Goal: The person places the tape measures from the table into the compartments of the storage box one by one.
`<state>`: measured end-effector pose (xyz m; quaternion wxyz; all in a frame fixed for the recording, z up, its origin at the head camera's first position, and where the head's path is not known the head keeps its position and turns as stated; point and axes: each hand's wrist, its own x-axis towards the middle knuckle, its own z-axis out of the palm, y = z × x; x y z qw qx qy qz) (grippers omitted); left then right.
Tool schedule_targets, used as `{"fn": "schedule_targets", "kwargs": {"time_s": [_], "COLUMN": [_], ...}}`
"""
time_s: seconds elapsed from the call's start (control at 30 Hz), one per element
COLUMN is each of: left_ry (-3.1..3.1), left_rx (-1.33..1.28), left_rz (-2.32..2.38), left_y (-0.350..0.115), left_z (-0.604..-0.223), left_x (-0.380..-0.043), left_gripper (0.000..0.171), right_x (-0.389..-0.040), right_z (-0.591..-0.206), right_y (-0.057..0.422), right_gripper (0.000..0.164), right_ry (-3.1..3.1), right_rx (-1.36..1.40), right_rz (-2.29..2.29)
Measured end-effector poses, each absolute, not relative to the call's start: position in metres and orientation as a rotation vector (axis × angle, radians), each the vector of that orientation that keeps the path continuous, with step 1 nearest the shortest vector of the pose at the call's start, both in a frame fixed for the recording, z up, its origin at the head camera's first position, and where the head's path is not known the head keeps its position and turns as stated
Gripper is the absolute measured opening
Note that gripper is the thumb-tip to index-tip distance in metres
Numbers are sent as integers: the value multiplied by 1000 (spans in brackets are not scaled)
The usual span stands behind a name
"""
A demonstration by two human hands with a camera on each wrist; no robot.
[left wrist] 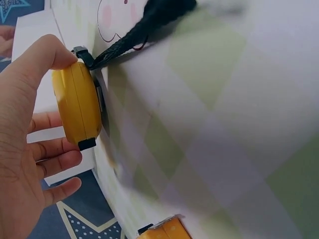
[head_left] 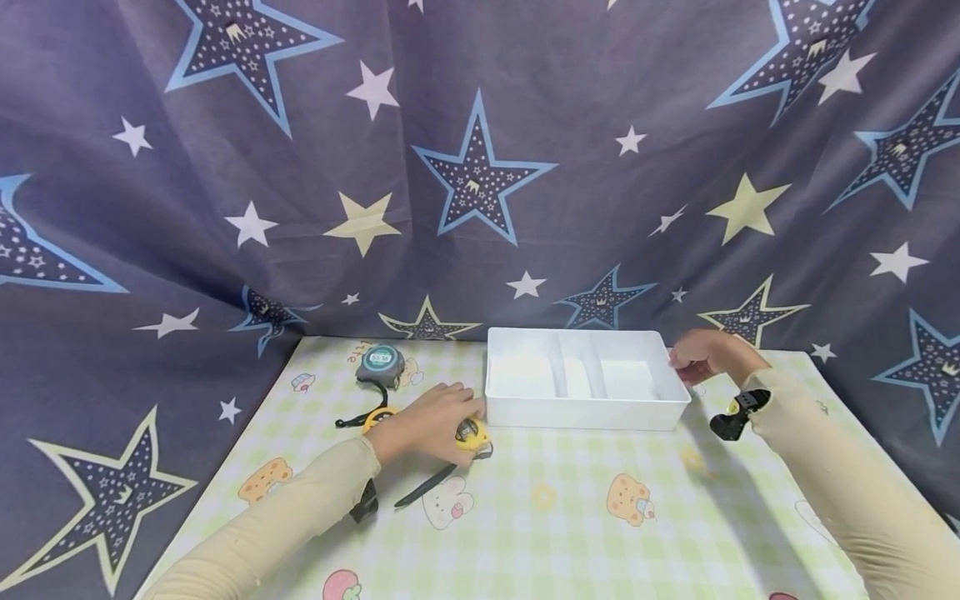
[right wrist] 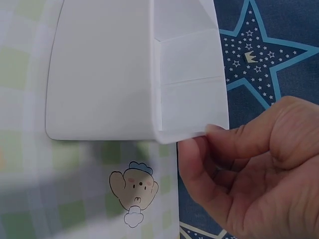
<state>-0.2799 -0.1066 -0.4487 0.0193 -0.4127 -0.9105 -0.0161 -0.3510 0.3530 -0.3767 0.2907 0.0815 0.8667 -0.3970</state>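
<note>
My left hand [head_left: 431, 421] holds a yellow tape measure [head_left: 471, 434] at the front left corner of the white box. In the left wrist view, thumb and fingers span the yellow case, which stands on edge close over the cloth, its black wrist strap [left wrist: 130, 37] trailing away. At the far side of the white divided box [head_left: 585, 413], my right hand [head_left: 708, 357] pinches the end wall's rim between thumb and fingers. The right wrist view gives the box's outer wall [right wrist: 104, 74] and that pinch at its corner.
Behind the left wrist lies a second yellow-orange tape measure [head_left: 380, 416], partly hidden. Farther back sits a grey and teal tape measure [head_left: 381, 365] with a black strap. A checked cloth [head_left: 540, 533] covers the table; a starry curtain [head_left: 585, 233] hangs along its back.
</note>
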Motion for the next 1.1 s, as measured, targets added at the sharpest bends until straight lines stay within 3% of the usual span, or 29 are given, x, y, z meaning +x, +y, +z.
{"fn": "schedule_targets", "kwargs": {"time_s": [1.1], "left_ry": [-2841], "left_rx": [-1236], "left_rz": [-7], "left_y": [-109], "left_z": [-450], "left_x": [-286], "left_gripper": [52], "right_x": [-354], "right_z": [-379], "right_y": [349], "right_gripper": [5], "right_ry": [2390], "right_rx": [232], "right_rz": [-939]}}
